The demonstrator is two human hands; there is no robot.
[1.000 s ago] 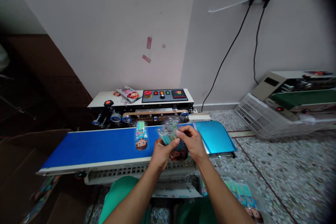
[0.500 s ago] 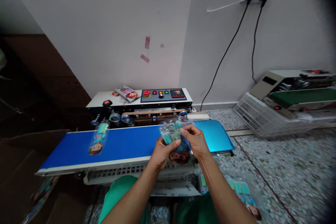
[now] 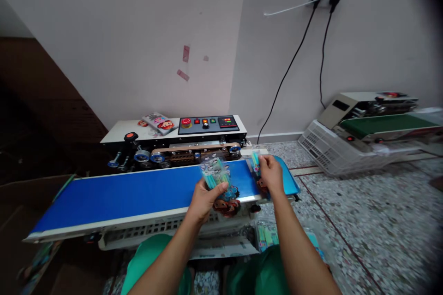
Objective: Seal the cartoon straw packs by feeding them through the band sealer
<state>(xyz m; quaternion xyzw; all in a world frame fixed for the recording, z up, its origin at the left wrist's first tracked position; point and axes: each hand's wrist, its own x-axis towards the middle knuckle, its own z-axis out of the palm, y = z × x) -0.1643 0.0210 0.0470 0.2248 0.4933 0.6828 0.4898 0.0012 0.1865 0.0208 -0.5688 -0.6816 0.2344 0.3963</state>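
Note:
My left hand (image 3: 204, 200) is closed on a fanned stack of clear plastic packets (image 3: 219, 179), which show pale green sticks and a cartoon figure with a round brown head. The stack is above the front edge of the blue conveyor belt (image 3: 138, 193). My right hand (image 3: 272, 173) pinches a single similar packet (image 3: 255, 166) near its top, over the belt's right part. Behind the belt is the sealing machine (image 3: 204, 147), with rollers and a narrow tan band. At the belt's left end, a thin green edge (image 3: 64, 189) of something shows.
The control panel (image 3: 209, 124) carries a red knob and a lit display. More packets (image 3: 266, 235) lie low by my knees. A cardboard box (image 3: 20, 203) stands at left. On the right, a second machine with a green belt (image 3: 384, 124) rests on a white crate (image 3: 318, 147).
My right hand has drawn one packet away from the left hand's stack, to the right. The packet that lay on the belt's left part is gone from there. The view has shifted slightly.

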